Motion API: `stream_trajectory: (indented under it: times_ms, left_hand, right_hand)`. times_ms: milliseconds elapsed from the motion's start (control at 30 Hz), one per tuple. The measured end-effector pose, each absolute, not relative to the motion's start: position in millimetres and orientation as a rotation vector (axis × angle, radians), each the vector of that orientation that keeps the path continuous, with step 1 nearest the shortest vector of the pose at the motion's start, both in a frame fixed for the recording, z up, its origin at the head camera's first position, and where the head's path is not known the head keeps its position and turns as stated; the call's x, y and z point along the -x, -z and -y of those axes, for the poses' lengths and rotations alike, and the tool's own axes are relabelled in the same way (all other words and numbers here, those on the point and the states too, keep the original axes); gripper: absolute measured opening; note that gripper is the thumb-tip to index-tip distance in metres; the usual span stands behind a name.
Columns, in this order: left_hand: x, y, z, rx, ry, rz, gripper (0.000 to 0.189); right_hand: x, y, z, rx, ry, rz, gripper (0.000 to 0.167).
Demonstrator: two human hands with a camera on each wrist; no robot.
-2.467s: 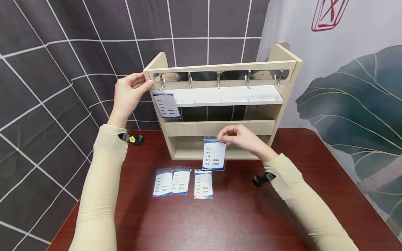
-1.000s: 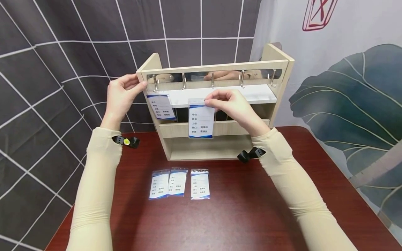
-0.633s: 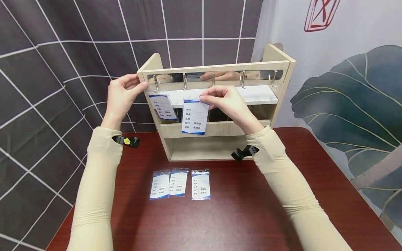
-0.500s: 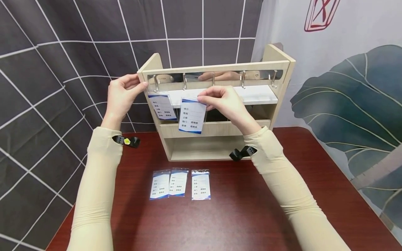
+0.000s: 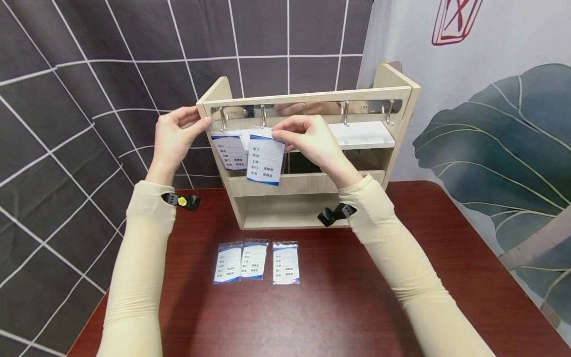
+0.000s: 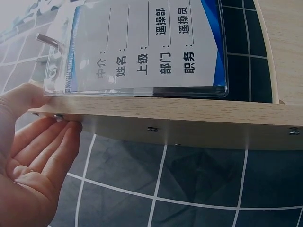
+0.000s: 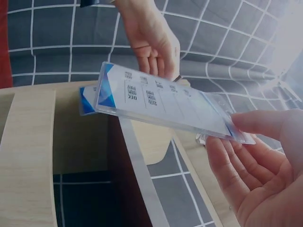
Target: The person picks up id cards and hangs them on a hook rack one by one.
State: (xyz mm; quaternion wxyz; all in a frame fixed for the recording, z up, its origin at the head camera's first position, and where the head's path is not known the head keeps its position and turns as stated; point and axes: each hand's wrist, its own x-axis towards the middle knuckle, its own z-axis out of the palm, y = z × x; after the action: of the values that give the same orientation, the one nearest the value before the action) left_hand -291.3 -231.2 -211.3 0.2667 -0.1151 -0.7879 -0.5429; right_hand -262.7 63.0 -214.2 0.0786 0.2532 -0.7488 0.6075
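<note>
A held badge in a clear sleeve is raised before the wooden rack, just below the second hook from the left; contact with that hook cannot be determined. The right hand has a narrow grip, pinching the badge's top end. A hanging badge occupies the leftmost hook. The left hand grips the rack's upper left side. Three further badges lie on the surface, the left two touching.
</note>
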Motion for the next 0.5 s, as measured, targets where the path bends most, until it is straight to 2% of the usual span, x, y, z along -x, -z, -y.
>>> stream_trajectory:
  times_ms: [500]
  left_hand:
    - [291,212,231,0.314,1.473,2.125,0.043]
  right_hand:
    - [267,209,-52,-0.666,-1.699,2.29,0.019]
